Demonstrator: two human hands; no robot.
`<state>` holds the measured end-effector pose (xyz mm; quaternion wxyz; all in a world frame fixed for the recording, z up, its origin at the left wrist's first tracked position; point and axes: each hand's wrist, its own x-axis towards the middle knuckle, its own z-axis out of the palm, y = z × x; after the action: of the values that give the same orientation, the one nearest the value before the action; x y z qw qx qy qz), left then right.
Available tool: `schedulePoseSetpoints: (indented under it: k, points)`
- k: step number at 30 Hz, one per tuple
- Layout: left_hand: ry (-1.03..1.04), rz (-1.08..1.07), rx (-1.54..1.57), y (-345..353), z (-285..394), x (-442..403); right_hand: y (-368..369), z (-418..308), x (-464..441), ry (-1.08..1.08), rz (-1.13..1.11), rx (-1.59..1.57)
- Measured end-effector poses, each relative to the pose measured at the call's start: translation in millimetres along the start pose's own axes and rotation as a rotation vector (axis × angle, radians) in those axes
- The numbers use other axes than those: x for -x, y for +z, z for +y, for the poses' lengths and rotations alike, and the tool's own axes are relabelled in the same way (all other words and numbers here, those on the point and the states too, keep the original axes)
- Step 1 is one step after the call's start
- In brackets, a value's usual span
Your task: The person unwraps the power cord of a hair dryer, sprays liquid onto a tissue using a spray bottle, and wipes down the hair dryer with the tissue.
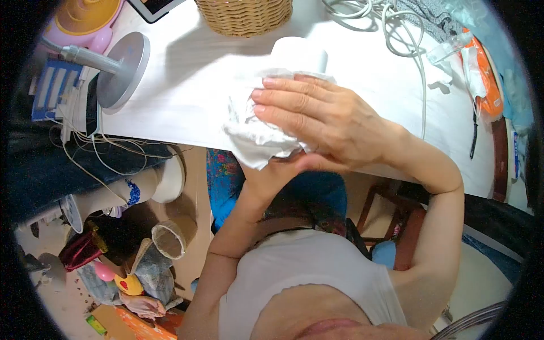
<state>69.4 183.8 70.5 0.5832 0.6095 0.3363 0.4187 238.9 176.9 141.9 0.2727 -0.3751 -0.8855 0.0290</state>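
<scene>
A crumpled white tissue (258,139) is bunched between my two hands, just over the near edge of the white-covered table. My right hand (323,113) lies across the top of it, fingers side by side and pointing left, pressing it from above. From below, my left hand (275,173) supports the tissue; only its wrist and lower palm show, and its fingers are hidden. Just behind my right hand stands a white cylinder-shaped thing (300,54), partly covered, whose kind I cannot make out.
On the table (187,107) are a wicker basket (246,17), a grey round-based stand (122,71), coiled white cables (391,22) and an orange package (487,85). Cords (107,141) hang off the left edge. Below, a woven basket (170,238) sits among bags on the floor.
</scene>
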Motion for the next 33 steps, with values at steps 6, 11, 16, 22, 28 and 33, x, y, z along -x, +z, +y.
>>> schedulePoseSetpoints:
  k: [6,11,16,22,28,33]
  points:
    - [0.95,0.287,-0.225,-33,20,-29,-9,1,1,-0.014,-0.05,-0.05]
    - [0.771,-0.303,-0.456,-39,52,-52,-6,14,9,-0.015,-0.018,0.02]
    - [0.872,-0.227,-0.586,-29,24,-51,-3,1,38,0.008,0.114,0.197]
    - [0.963,-0.279,-0.531,-13,25,-45,-12,-14,43,0.251,0.467,0.188]
    - [0.95,-0.465,-0.394,-16,32,-60,-20,-13,65,0.614,0.139,0.151]
    - [0.901,-0.712,-0.351,-20,35,-90,-26,-1,76,0.573,-0.185,0.315]
